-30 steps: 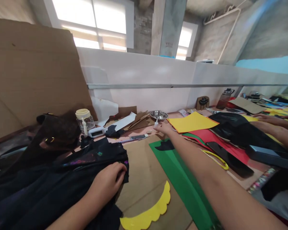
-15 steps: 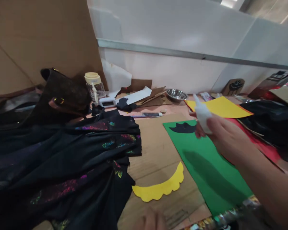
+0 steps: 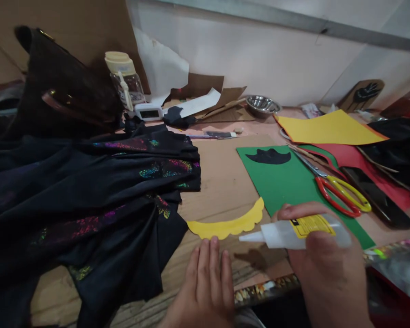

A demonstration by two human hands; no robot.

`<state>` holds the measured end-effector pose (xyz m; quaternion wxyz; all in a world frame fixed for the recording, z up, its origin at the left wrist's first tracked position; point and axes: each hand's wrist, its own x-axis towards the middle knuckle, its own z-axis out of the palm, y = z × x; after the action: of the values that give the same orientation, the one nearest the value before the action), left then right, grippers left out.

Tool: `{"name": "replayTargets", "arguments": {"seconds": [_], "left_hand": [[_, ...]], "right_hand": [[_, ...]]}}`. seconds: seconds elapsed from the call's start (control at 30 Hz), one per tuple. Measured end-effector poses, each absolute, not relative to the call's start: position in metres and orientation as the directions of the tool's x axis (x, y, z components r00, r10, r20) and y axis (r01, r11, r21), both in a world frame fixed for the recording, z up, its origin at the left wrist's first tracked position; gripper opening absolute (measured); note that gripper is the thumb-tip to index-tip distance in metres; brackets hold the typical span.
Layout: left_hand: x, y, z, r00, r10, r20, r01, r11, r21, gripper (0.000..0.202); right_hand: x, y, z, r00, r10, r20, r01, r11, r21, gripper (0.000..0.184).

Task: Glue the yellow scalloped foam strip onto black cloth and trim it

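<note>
My left hand (image 3: 207, 282) lies flat on the cardboard (image 3: 222, 177), fingers stretched out, the fingertips at the lower edge of a yellow scalloped strip (image 3: 230, 227). The strip curves up at its right end. In my right hand (image 3: 328, 269) is a clear glue bottle (image 3: 302, 232) with a white nozzle and a yellow label. It is held on its side, nozzle pointing left, just right of my left fingertips. To the left, black fabric with shiny coloured patches (image 3: 105, 200) spreads over the cardboard. A black cut-out (image 3: 268, 156) rests on a green sheet (image 3: 276, 187).
Scissors with red and yellow handles (image 3: 340, 193) lie on the green sheet beside a black phone (image 3: 377, 198). Yellow sheets (image 3: 331, 127) overlap red ones behind. At the back stand a metal bowl (image 3: 263, 105), a lidded jar (image 3: 126, 82) and a dark handbag (image 3: 64, 86).
My right hand has brought the bottle down and turned it sideways near the yellow strip, uncovering the scissors and phone. My left hand has come further into view, up to the strip's edge.
</note>
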<state>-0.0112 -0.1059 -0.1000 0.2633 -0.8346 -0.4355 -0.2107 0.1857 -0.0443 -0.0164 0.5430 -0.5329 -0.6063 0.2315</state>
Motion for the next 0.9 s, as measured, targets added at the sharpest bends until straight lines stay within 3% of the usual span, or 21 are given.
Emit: {"name": "replayTargets", "arguments": {"seconds": [0.1, 0.2, 0.37, 0.43, 0.6, 0.77, 0.9], "left_hand": [[-0.002, -0.105, -0.092, 0.490, 0.624, 0.609, 0.848, -0.502, -0.169, 0.041], [-0.003, -0.100, -0.082, 0.511, 0.608, 0.607, 0.826, -0.542, -0.153, 0.037], [-0.007, -0.093, -0.076, 0.474, 0.587, 0.656, 0.849, -0.502, -0.164, 0.035], [-0.013, -0.090, -0.072, 0.530, 0.568, 0.630, 0.819, -0.536, -0.206, 0.035], [-0.033, -0.089, -0.066, 0.748, 0.518, 0.414, 0.649, -0.702, -0.294, 0.041], [-0.038, -0.093, -0.069, 0.752, 0.521, 0.403, 0.633, -0.741, -0.225, 0.049], [-0.037, -0.094, -0.068, 0.769, 0.511, 0.384, 0.620, -0.741, -0.258, 0.050]], "right_hand": [[0.166, -0.047, -0.003, 0.178, 0.868, 0.463, 0.439, 0.352, -0.827, 0.026], [0.149, -0.045, 0.001, 0.095, 0.862, 0.498, 0.585, 0.357, -0.728, 0.016], [0.143, -0.034, -0.006, -0.060, 0.842, 0.537, 0.710, 0.414, -0.569, 0.013], [0.143, -0.032, -0.008, -0.064, 0.852, 0.520, 0.727, 0.397, -0.560, 0.016], [0.139, -0.030, -0.010, -0.058, 0.866, 0.496, 0.748, 0.367, -0.553, 0.020], [0.139, -0.029, -0.011, -0.064, 0.884, 0.462, 0.745, 0.351, -0.568, 0.022], [0.140, -0.031, -0.011, -0.063, 0.896, 0.439, 0.763, 0.326, -0.557, 0.017]]}}
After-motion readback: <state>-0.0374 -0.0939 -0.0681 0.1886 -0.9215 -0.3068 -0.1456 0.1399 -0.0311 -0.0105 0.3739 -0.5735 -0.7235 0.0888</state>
